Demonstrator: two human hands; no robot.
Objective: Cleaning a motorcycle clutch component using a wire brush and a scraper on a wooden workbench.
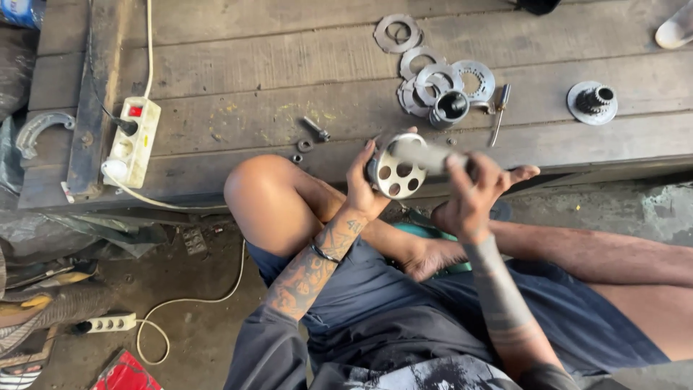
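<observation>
**Round drilled hub held in two hands above the workbench edge**

The person sits cross-legged on the floor in front of a low plank workbench point(289, 87), and the work in hand looks like fitting or checking a shaft in a round metal hub. The left hand point(361, 191) grasps the drilled metal disc point(397, 173) by its rim, fingers curled over the top edge and the thumb side beneath, wrist bent back so that the drilled face turns toward the camera. The right hand point(473, 191) is closed around the grey shaft point(429, 155) that runs from the disc's centre; the shaft is blurred, so I cannot tell whether it is turning or sliding. Both forearms rise from the lap and meet just in front of the bench edge, the disc hanging above the knees, clear of the bench.

Beyond the disc, on the planks, lies a pile of toothed ring plates point(433, 76), with a short dark cylinder point(449, 108) at its near side. A flanged gear piece point(592, 102) sits well to the right of the pile, a loose bolt point(315, 128) to its left, and a white power strip point(133, 141) far to the left.

Judging by the pose, the next move calls for the left hand to keep the disc steady while the right lines the shaft up squarely
</observation>
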